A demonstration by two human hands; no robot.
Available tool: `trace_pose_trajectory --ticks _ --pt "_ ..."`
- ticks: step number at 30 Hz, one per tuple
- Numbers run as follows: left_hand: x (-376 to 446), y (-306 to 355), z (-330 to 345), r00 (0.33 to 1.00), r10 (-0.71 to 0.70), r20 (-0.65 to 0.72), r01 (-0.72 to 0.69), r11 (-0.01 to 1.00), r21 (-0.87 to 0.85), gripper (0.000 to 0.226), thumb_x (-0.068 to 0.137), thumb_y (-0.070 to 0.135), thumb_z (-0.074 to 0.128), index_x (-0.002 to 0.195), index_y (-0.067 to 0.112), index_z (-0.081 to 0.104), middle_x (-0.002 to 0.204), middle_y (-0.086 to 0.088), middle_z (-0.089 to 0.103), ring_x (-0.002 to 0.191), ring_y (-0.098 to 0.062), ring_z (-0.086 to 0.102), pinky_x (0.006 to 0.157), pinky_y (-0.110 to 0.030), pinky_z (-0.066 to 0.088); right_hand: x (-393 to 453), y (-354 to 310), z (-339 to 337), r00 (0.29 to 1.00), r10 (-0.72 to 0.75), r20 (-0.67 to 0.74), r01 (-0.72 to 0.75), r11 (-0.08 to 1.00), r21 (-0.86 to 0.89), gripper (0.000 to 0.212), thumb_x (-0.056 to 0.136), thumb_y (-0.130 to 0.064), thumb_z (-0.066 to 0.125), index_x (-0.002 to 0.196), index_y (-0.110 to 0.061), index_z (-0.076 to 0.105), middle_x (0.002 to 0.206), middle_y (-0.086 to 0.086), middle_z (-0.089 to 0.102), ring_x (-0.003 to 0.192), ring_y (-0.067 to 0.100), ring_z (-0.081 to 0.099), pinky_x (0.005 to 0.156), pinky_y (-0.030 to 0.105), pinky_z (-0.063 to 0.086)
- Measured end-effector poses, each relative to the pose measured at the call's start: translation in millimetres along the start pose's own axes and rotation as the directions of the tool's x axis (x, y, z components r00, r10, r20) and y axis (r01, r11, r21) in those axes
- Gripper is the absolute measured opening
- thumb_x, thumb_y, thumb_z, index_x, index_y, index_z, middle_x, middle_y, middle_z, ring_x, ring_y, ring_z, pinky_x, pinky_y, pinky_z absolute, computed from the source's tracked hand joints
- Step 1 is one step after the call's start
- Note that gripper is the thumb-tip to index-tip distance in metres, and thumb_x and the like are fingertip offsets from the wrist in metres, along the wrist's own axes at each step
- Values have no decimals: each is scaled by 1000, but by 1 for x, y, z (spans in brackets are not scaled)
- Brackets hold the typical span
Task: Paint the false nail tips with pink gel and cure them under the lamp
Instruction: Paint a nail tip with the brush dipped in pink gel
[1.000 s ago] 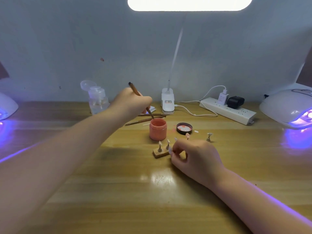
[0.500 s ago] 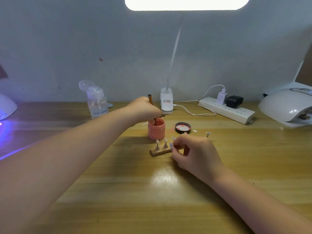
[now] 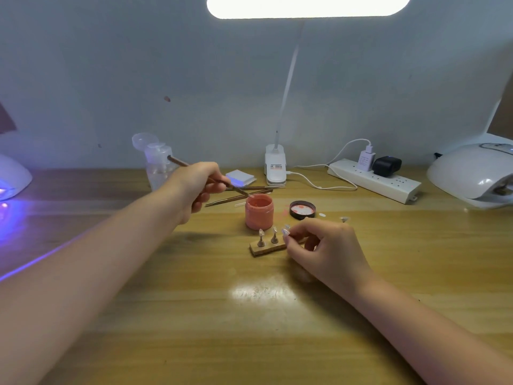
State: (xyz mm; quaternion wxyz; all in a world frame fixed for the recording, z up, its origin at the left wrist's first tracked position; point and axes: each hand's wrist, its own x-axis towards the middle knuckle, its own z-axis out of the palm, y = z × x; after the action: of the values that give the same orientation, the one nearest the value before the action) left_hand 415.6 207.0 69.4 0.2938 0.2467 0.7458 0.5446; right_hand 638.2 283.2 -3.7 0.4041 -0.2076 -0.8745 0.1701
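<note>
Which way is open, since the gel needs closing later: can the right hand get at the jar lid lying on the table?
Probably yes, once freed. The lid lies just beyond the right hand with bare table between, but that hand now pinches a nail tip.

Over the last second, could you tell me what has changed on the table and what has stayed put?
The left hand dipped the brush down into the pink gel jar, then tilted it back so its tip now rests at the jar's rim. The curing lamp on the right lost its purple glow. The right hand kept pinching a nail tip by the wooden holder; jar and lid stayed.
</note>
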Motion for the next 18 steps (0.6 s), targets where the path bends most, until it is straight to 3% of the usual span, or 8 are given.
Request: trace_pose_trajectory --ticks 6,13,15,18 --pt "-2 -23 -11 999 -23 -36 18 991 -133 20 83 16 53 76 15 72 51 8 60 48 -7 36 48 -20 28 0 0 -1 1000 15 16 -16 1000 10 5 77 -12 76 79 -16 75 66 -19 60 53 1 52 58 8 38" --pt "-32 -43 13 948 269 -169 -316 848 -425 23 92 12 54 78 14 72 70 -4 73 68 -12 52 53 -16 39 1 2 0 996 88 -17 -87 994 59 4 78 -14 75 80 -16 77 70 -12 69 54 6 57 58 16 41" --pt "-49 -54 22 899 414 -145 -437 813 -384 21 94 10 52 85 14 71 74 -5 74 68 -10 54 57 -18 42 2 2 0 992 124 -32 -120 986 112 2 79 -14 75 79 -16 76 70 -11 70 55 6 57 58 14 40" --pt "-73 -67 28 758 649 -64 -643 727 -241 17 86 11 53 93 13 68 77 0 73 69 0 62 64 -11 45 2 0 0 989 133 -64 -122 982 145 3 79 -12 75 78 -15 75 69 -9 70 56 9 58 59 18 44"
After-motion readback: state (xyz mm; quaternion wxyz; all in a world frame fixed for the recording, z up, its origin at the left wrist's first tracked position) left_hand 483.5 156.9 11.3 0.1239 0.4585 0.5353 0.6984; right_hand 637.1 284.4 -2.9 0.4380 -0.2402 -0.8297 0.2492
